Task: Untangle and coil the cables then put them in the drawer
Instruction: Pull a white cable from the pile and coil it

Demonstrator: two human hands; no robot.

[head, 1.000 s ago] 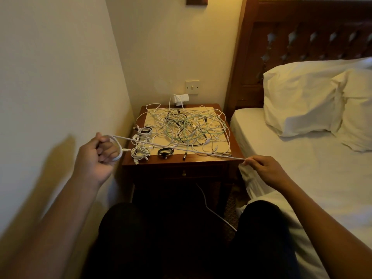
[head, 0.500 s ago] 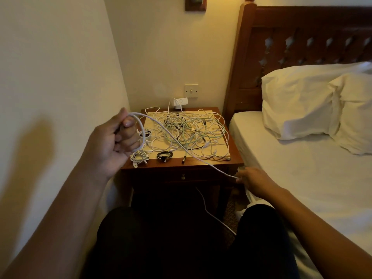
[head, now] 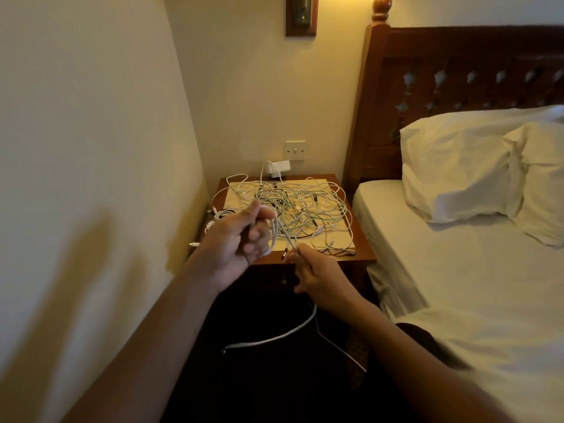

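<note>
My left hand (head: 236, 242) grips a small coil of white cable (head: 273, 232) in front of the nightstand. My right hand (head: 317, 274) pinches the same cable just below and right of the coil; its loose tail (head: 283, 334) hangs down past my lap. A tangle of white and pale green cables (head: 300, 209) covers the top of the wooden nightstand (head: 361, 254). A few coiled cables (head: 218, 215) lie at its left edge. The drawer (head: 283, 280) in the nightstand front is closed, partly hidden behind my hands.
A wall runs close along the left. The bed (head: 457, 285) with white sheets and pillows (head: 476, 166) stands right of the nightstand, the wooden headboard (head: 457, 65) behind it. A wall switch (head: 294, 150) and a white charger (head: 278, 167) sit behind the nightstand.
My right hand has slid along the cable from the nightstand's right corner up to my left hand. The stretched cable is now a short span, and its tail dangles below.
</note>
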